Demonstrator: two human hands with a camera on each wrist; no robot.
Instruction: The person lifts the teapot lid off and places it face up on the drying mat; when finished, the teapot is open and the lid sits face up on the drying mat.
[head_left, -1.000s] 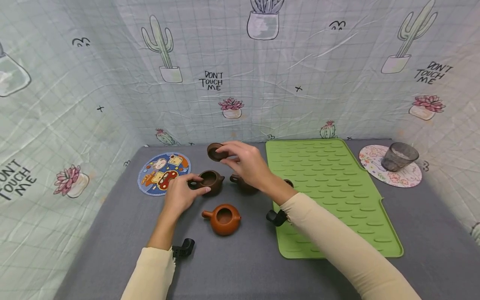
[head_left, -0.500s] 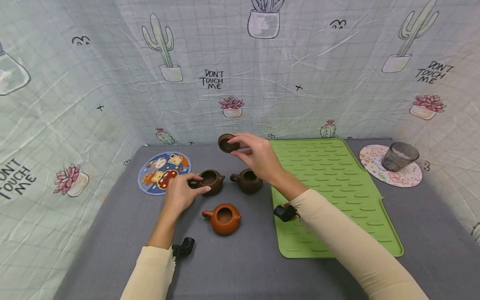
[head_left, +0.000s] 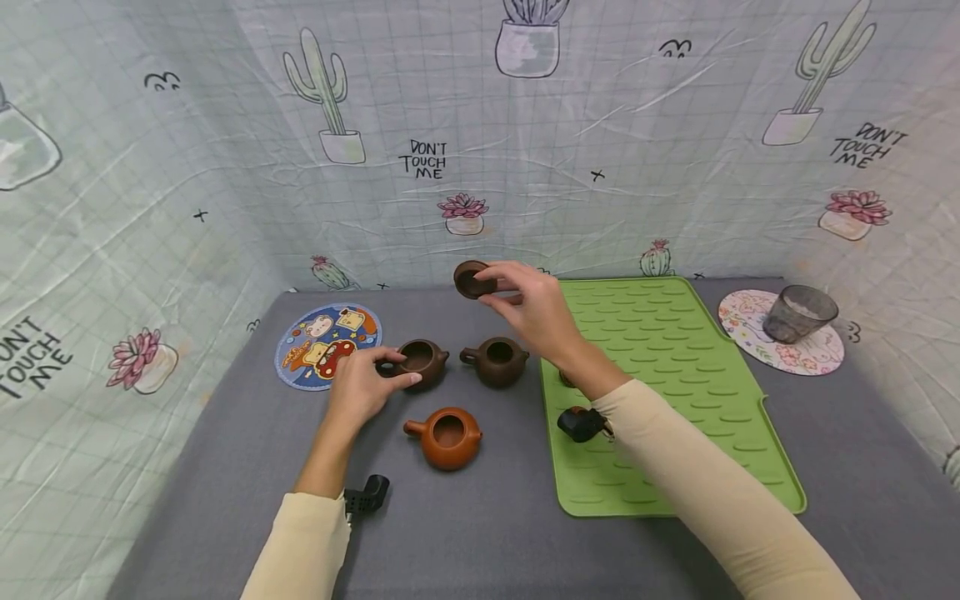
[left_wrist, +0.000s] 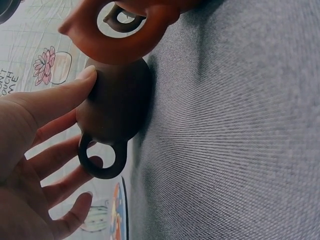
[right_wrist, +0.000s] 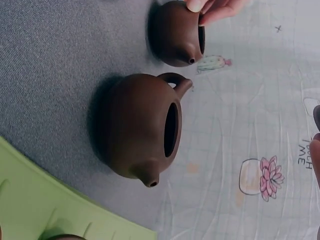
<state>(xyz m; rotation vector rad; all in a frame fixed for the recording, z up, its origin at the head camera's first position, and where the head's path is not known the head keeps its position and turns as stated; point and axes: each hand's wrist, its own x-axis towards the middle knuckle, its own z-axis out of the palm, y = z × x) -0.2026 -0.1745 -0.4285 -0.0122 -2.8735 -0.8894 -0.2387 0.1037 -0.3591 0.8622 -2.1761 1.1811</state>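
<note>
My left hand [head_left: 362,385] holds the left dark brown teapot [head_left: 429,379] between thumb and fingers at its rim and handle side. In the left wrist view the thumb presses that teapot's body [left_wrist: 117,100], while the other fingers spread behind its ring handle. My right hand [head_left: 542,315] pinches a small brown cup [head_left: 467,287] by its rim, raised above the table with its hollow tilted into view. Below it stands a second lidless dark brown teapot [head_left: 501,373], also large in the right wrist view. An orange-brown lidless teapot [head_left: 452,457] sits nearer the front.
A green ridged mat [head_left: 675,400] lies to the right, with small brown and orange things partly hidden under my right forearm. A blue cartoon placemat [head_left: 300,333] is at the back left. At the far right a grey tumbler [head_left: 799,313] stands on a floral mat [head_left: 738,310].
My right hand has moved right and slightly up with the cup, uncovering the second dark teapot. The left hand stays on its teapot.
</note>
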